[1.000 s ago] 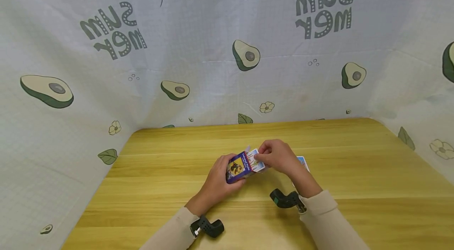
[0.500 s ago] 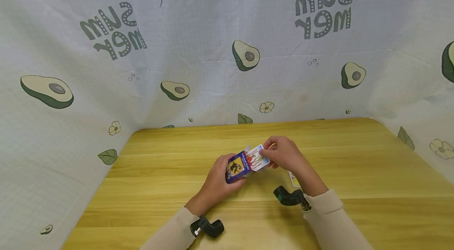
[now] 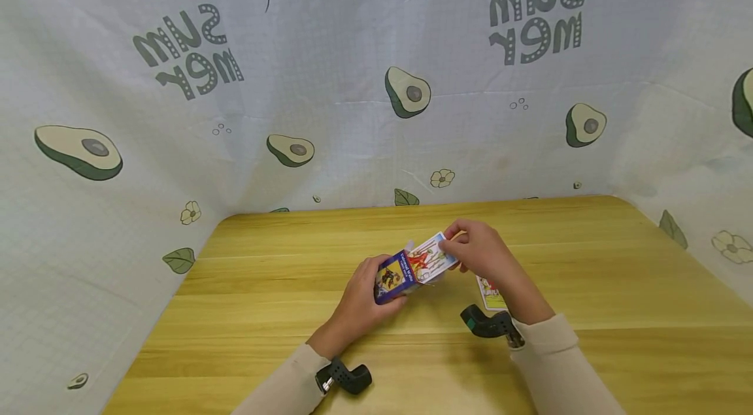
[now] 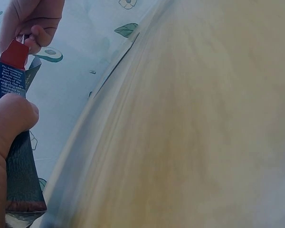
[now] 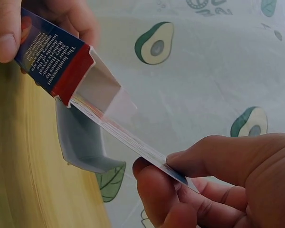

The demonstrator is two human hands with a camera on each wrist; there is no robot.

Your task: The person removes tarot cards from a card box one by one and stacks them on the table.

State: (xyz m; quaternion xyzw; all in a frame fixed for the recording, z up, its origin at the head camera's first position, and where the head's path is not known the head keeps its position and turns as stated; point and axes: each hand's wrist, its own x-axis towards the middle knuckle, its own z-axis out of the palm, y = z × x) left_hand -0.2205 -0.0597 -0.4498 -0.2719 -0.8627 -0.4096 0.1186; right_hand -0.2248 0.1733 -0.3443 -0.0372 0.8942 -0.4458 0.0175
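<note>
My left hand (image 3: 360,300) grips a blue tarot card box (image 3: 391,279), its thumb along the near side and its fingers behind. The box tilts up to the right, its flap (image 5: 83,142) hanging loose in the right wrist view. Out of its open end juts a thin stack of tarot cards (image 3: 432,258), the top one showing a red figure and staves. Between thumb and fingers my right hand (image 3: 479,248) pinches the outer end of these cards; their inner end is inside the box. Another tarot card (image 3: 491,295) lies on the table, partly hidden by the right forearm.
Beneath the hands is a wood-grain table (image 3: 282,258). A pale cloth (image 3: 329,75) with printed avocados hangs behind it and along both sides. Each wrist wears a black camera mount, such as the right mount (image 3: 488,322).
My right hand has moved right and slightly away, drawing the cards farther out of the box. The left hand and box have stayed in place. More of the table card's lower part shows.
</note>
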